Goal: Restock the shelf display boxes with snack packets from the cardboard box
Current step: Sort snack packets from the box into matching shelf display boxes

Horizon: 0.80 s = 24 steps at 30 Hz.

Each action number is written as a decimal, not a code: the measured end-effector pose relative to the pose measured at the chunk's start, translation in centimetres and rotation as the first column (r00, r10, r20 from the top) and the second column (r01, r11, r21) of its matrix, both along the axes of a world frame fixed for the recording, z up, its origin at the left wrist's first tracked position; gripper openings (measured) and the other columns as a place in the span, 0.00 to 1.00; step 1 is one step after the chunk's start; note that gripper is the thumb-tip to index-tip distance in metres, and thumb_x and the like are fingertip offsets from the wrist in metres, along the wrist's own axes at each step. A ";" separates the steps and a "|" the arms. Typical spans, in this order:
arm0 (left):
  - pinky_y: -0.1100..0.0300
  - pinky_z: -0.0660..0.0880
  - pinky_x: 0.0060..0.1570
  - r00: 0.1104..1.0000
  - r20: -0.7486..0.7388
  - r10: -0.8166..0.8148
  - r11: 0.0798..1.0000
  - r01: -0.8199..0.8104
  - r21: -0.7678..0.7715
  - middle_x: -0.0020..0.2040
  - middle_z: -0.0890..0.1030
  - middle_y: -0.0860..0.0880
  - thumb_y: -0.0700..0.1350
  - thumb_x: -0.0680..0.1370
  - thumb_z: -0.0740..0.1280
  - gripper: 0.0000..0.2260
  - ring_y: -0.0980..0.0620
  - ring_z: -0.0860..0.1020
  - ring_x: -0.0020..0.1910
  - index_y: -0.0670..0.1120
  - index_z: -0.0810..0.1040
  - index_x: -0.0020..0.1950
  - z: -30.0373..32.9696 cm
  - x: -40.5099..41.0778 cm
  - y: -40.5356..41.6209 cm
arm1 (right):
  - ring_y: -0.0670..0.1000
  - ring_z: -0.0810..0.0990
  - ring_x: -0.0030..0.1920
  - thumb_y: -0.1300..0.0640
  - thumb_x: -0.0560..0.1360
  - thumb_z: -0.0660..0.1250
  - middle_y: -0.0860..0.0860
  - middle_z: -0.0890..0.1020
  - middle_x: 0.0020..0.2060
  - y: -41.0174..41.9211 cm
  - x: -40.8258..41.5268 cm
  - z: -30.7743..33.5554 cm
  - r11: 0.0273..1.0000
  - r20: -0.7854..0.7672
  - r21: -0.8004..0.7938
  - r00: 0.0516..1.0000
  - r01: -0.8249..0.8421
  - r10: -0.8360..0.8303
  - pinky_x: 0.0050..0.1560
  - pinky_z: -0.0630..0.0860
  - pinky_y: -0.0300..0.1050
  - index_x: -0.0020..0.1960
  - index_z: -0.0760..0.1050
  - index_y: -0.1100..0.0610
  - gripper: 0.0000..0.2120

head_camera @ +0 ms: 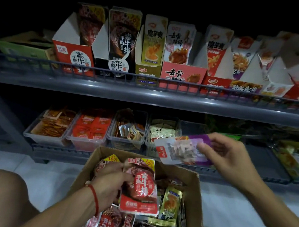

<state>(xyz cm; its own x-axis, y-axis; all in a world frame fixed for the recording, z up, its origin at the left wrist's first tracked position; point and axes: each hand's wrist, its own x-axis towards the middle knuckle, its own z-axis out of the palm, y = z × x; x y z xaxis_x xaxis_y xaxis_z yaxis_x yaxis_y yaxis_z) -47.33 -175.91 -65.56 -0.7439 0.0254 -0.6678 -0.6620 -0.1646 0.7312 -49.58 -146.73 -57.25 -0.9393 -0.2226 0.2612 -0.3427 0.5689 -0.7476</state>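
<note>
Two hands work over a cardboard box: left hand fingers pinch a red packet, right hand fingers pinch a purple packet near the shelf.

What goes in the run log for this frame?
left hand: gripping red packet in cardboard box | right hand: holding purple packet | shelf boxes: partly filled

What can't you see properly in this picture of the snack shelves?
- Head view: the display boxes at the top shelf's far right are smeared by motion blur.
- The packets held in the right hand are blurred; their print is unreadable.
- The cardboard box is cut off by the bottom edge.
- The left hand hides the packets under it.
- Above the top shelf, all is dark.
</note>
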 end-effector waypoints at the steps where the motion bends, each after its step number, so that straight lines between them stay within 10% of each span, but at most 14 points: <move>1: 0.37 0.78 0.60 1.000 0.010 -0.016 0.998 0.015 0.060 0.53 0.85 0.35 0.28 0.77 0.65 0.14 0.35 0.83 0.56 0.38 0.80 0.61 0.3 0.0 0.4 | 0.40 0.84 0.46 0.51 0.80 0.68 0.42 0.86 0.46 -0.7 0.5 -0.4 0.995 -0.151 0.094 0.988 -0.023 0.037 0.43 0.81 0.33 0.53 0.81 0.48 0.05; 8: 0.43 0.77 0.60 0.994 -0.067 -0.088 0.907 0.108 0.408 0.63 0.82 0.37 0.50 0.86 0.57 0.18 0.37 0.80 0.63 0.42 0.77 0.69 3.0 -0.7 2.0 | 0.39 0.76 0.55 0.36 0.80 0.62 0.38 0.81 0.52 -5.7 3.2 -4.8 0.792 -0.206 0.556 0.881 -0.252 0.426 0.56 0.78 0.42 0.59 0.80 0.42 0.16; 14: 0.37 0.76 0.62 0.961 -0.259 -0.094 0.947 0.167 0.275 0.60 0.83 0.36 0.26 0.73 0.70 0.28 0.33 0.81 0.61 0.46 0.75 0.70 2.0 -0.3 2.2 | 0.39 0.73 0.62 0.47 0.82 0.66 0.36 0.77 0.57 -5.7 2.4 -3.9 0.875 -0.052 0.342 0.923 -0.342 0.381 0.63 0.71 0.36 0.64 0.81 0.46 0.12; 21: 0.40 0.82 0.55 0.868 -0.432 -0.243 0.970 0.231 -0.080 0.56 0.86 0.47 0.30 0.76 0.72 0.28 0.43 0.86 0.54 0.57 0.75 0.68 6.2 -0.9 2.6 | 0.31 0.67 0.65 0.46 0.74 0.73 0.33 0.67 0.62 -4.6 0.3 -0.2 0.986 -0.044 0.156 0.998 0.053 -0.047 0.59 0.67 0.23 0.72 0.65 0.39 0.30; 24: 0.44 0.84 0.51 0.800 -0.498 -0.334 0.942 0.275 -0.191 0.55 0.86 0.48 0.32 0.76 0.72 0.25 0.45 0.86 0.52 0.55 0.74 0.67 8.2 -1.5 3.0 | 0.35 0.81 0.53 0.47 0.76 0.73 0.38 0.80 0.52 -3.8 -0.3 1.0 0.993 0.115 -0.013 0.987 0.118 -0.116 0.48 0.82 0.38 0.68 0.68 0.41 0.23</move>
<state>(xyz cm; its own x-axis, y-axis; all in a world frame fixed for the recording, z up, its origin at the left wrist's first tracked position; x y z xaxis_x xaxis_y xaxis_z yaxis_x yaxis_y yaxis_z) -48.78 -172.93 -57.36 -0.9444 0.2618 -0.1988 -0.1847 0.0778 0.9797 -49.88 -150.55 -56.21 -0.9824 -0.1050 0.1547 -0.1868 0.5848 -0.7894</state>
